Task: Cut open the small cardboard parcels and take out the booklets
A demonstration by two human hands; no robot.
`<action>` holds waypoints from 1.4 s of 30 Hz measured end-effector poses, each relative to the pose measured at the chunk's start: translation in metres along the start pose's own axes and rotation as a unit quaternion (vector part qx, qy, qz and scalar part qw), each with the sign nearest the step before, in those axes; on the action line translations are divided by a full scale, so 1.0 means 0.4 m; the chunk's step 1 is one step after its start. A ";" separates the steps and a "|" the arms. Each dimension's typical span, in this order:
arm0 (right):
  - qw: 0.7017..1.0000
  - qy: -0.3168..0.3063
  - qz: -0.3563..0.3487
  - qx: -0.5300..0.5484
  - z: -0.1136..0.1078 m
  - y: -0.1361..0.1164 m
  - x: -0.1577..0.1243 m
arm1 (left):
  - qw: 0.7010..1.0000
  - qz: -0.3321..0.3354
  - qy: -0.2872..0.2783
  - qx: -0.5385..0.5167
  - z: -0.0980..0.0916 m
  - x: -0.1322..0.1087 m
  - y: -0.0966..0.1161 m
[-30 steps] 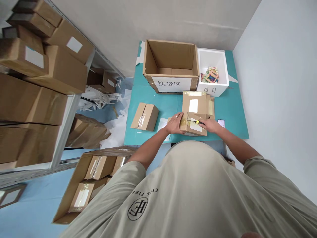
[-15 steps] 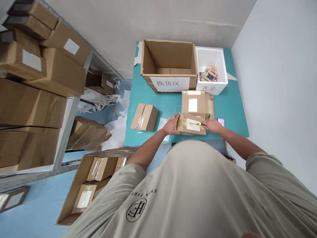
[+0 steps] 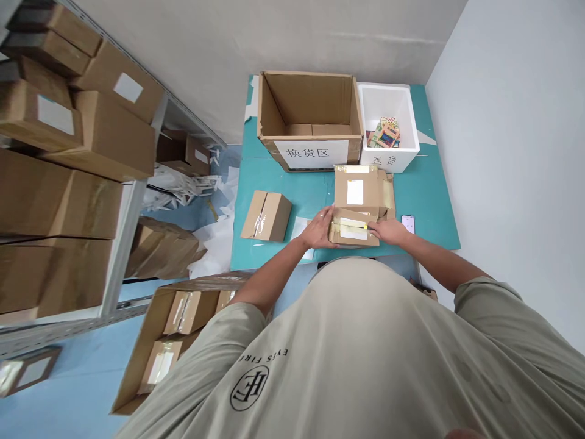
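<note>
At far left, a grey metal shelf carries stacked brown cartons of smooth cardboard, some with white labels. Below it, crumpled white paper lies on the pale blue floor, and an open carton on the floor holds small taped boxes.

Moving right, a small box sits on the teal tabletop, its seam glossy with clear tape. The left hand lies spread, fingers open, pressing on the left end of a parcel at the near edge of the tabletop. The right hand curls around a slim yellow cutter, its tip meeting the shiny tape across the top of the parcel. The fingers hide much of the tool, so its blade cannot be made out.

Just behind stands a second parcel, square and rough-flapped, with a white label. Beyond it are a large open carton bearing a white sign in Chinese characters and a white foam box holding colourful flat items. At right, a phone lies on the tabletop, beside a pale wall.
</note>
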State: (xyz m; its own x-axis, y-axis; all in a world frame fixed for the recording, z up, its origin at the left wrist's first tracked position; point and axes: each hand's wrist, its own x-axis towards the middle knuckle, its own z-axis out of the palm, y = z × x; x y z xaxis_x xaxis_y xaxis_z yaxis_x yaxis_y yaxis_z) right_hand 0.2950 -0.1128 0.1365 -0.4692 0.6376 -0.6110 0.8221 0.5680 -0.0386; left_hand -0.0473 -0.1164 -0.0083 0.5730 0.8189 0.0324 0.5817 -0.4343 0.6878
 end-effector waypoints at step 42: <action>1.000 0.013 -0.022 -0.017 -0.041 -0.064 0.027 | 0.999 -0.014 0.035 -0.024 0.032 -0.014 0.028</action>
State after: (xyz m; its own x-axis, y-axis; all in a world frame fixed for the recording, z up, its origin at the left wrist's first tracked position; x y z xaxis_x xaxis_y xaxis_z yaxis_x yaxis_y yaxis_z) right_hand 0.2635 -0.1119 0.1438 -0.5133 0.6248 -0.5883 0.7894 0.6127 -0.0380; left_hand -0.0365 -0.1305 -0.0102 0.5146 0.8552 0.0613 0.5680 -0.3937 0.7227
